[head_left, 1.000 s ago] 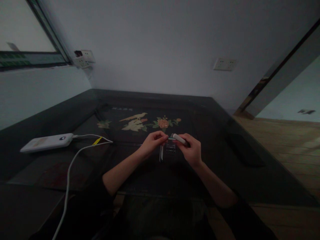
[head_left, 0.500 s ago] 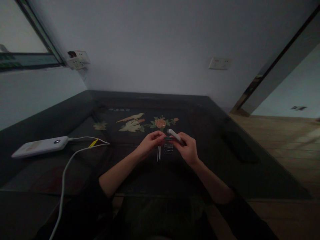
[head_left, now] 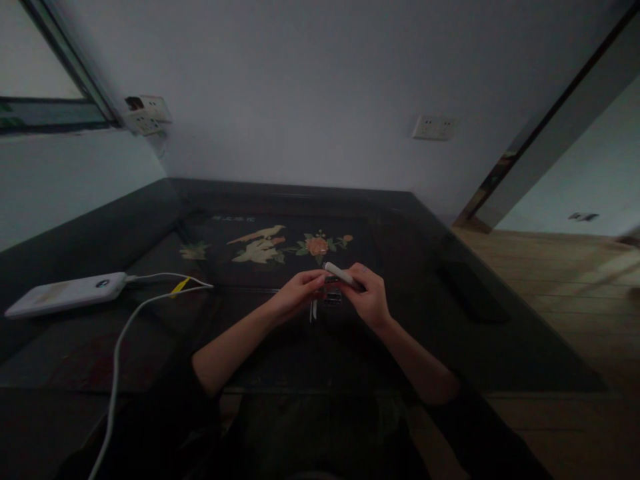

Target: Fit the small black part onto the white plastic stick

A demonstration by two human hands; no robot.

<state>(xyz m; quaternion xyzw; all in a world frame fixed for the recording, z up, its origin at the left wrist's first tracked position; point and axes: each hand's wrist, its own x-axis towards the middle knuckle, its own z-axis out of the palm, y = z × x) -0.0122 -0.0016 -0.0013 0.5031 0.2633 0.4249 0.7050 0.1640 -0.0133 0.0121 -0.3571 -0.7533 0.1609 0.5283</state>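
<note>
A slim white stick [head_left: 343,275] sits in the right hand [head_left: 369,293], just right of the middle of the frame, slanting from its rounded upper-left end down to the right, where the fingers cover the rest. Just under that end, a small, thin, dark piece [head_left: 331,279] lies roughly level between the fingertips of both hands, the left hand [head_left: 300,291] pinching it; its details are too dim to make out. Directly below in the frame is a small clear box [head_left: 333,297] with glinting edges, its top partly hidden. Just left of it, two narrow white strips [head_left: 313,311] point downward side by side, their upper ends hidden.
</note>
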